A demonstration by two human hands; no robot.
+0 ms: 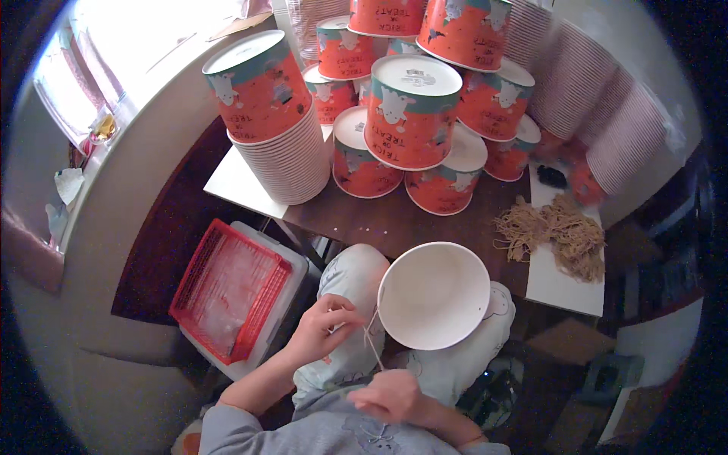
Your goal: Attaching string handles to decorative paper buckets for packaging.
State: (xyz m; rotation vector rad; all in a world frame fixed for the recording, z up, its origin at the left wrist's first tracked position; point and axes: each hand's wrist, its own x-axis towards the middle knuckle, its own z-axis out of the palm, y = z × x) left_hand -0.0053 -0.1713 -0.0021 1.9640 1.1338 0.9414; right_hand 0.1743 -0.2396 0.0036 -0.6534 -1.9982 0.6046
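A paper bucket rests on my lap, its white inside facing up, with a small hole near the rim on the right. From its left rim a thin tan string runs down between my hands. Just left of the bucket, my left hand has thumb and fingers pinched together on the string. My right hand is closed around the string's lower part, close to my body and slightly blurred. Both hands are apart from the bucket's wall.
Upside-down orange and green printed buckets are piled on the brown table. A tall bucket stack stands left, more stacks right. Tan string bundles lie at the right. A red basket sits at my left.
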